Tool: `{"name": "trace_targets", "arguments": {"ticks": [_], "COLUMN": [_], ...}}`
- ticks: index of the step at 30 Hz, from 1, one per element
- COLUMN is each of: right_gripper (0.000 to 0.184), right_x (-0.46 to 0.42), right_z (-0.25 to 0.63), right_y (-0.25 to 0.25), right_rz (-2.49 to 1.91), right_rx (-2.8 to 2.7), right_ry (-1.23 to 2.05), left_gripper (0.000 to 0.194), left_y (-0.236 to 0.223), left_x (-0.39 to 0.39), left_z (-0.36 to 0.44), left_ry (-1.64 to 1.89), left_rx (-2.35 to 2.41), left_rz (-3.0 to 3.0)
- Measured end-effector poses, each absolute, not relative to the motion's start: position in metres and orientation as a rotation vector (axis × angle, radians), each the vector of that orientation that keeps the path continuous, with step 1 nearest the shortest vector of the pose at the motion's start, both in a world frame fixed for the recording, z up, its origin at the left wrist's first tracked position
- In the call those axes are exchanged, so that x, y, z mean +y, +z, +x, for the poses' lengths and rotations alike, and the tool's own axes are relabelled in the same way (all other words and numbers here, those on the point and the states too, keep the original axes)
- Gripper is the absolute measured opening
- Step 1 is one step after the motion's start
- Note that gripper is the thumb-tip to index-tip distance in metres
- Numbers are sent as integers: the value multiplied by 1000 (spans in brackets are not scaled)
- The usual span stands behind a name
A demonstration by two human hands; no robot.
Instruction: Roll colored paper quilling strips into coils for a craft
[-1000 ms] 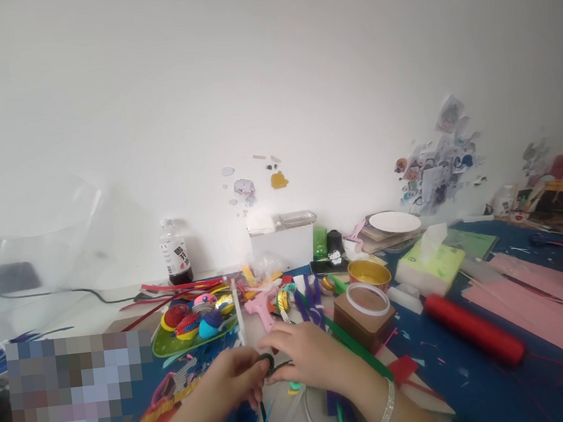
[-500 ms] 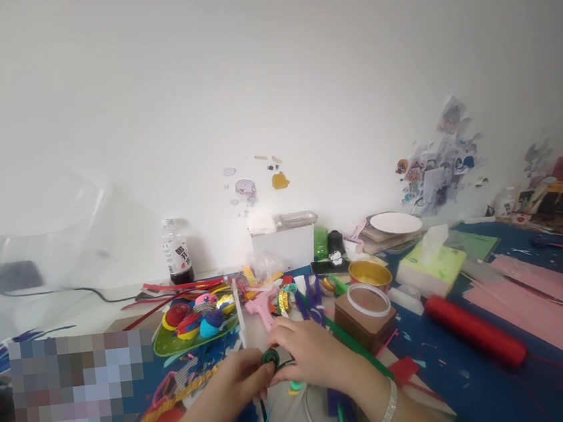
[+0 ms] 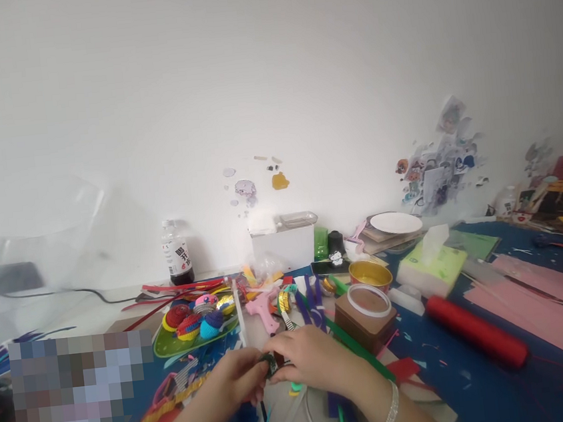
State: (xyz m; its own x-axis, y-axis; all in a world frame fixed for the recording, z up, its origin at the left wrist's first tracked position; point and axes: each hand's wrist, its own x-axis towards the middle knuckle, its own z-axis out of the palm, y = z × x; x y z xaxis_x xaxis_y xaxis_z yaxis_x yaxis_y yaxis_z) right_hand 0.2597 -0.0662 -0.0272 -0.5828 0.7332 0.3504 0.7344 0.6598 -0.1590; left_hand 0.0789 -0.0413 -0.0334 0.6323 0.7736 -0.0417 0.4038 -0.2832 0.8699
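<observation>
Between my two hands is a small dark green coiled roll (image 3: 267,359), mostly covered by my fingers. My left hand (image 3: 245,374) pinches it from the left with thumb and fingers. From the right, my right hand (image 3: 310,359) has its fingertips closed at the roll's edge, where the strip's end was seen; a small dark gap shows between its thumb and forefinger. Just beyond the hands lies a pink hot glue gun (image 3: 263,312), with a gold and striped ribbon coil (image 3: 284,299) beside it.
A green plate (image 3: 175,346) with several colourful coiled balls stands to the left. On the right are a brown box (image 3: 364,326), a gold tin (image 3: 371,274), a tissue pack (image 3: 431,269) and a red roll (image 3: 475,331). A bottle (image 3: 178,255) stands by the wall.
My right hand has shifted slightly down and its fingertips have come closer to the roll. The green roll has turned and is more covered. My left hand has moved slightly.
</observation>
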Motion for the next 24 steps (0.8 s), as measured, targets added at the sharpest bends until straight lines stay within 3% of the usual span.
{"name": "trace_targets", "arguments": {"ticks": [5,13,20,24], "right_gripper": [33,27,43,29], "right_x": [-67,-66,-71,-70], "right_z": [265,256,261,261], "right_y": [-23,-31,-22,-27], "right_rz": [-1034,-1359,-976,-1044], "right_rx": [-2502,-2362,-2512,-2440], "right_ry": [160,-14,112,70], "left_gripper": [30,40,46,46], "left_y": [-35,-47,-41,-36], "left_x": [-39,-38,-39,-39], "left_z": [75,86,80,83], "left_ry": [485,583,495,511], "left_rx": [922,892,865,911], "left_rz": [1857,1798,1831,1770]}}
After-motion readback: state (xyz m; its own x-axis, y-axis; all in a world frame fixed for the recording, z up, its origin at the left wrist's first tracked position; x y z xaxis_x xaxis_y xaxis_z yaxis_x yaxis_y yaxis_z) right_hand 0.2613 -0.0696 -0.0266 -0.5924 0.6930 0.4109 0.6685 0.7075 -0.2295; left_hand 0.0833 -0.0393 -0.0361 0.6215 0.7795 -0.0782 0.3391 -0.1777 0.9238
